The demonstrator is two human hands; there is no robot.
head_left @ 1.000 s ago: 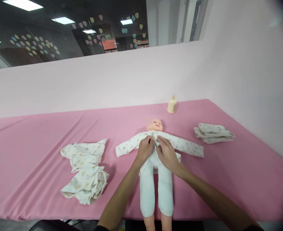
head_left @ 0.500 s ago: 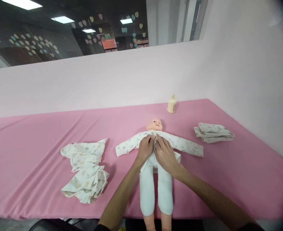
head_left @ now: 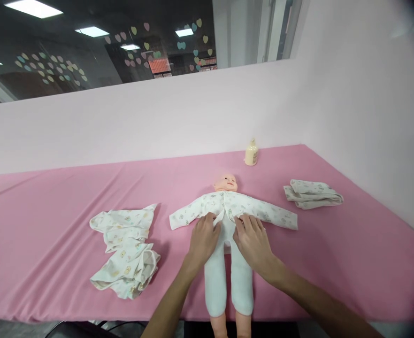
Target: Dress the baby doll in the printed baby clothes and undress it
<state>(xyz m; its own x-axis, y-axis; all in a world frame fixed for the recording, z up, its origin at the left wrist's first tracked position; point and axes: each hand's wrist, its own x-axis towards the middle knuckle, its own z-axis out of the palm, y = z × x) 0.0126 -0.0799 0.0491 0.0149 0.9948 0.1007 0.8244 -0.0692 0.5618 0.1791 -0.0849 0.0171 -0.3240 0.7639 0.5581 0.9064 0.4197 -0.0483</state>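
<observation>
Two bare hands, a little apart, are at the front of a patterned white jacket on a baby doll (head_left: 228, 231). The left hand (head_left: 203, 238) has its thumb and curled fingers clamped on one lower front edge of the jacket (head_left: 251, 205); the right hand (head_left: 252, 239) is curled the same way on the opposite edge. Between them the two front panels meet at the chest and part below in an upside-down V, showing the doll's white cloth body.

Taking the hands as the centre of a clock, the doll lies on its back — head at twelve, legs running down to six, feet cut off by the lower edge. One jacket sleeve stretches toward nine, the other toward three.

A crumpled patterned garment (head_left: 127, 256) lies between eight and nine. A folded patterned cloth (head_left: 312, 195) sits at two. Between twelve and one, a cream bottle (head_left: 251, 156) stands upright near the wall (head_left: 193, 115). All of it rests on a pink sheet (head_left: 69, 225). Farther out, from ten to twelve — a dark window (head_left: 97, 56) dotted with pastel heart stickers.
</observation>
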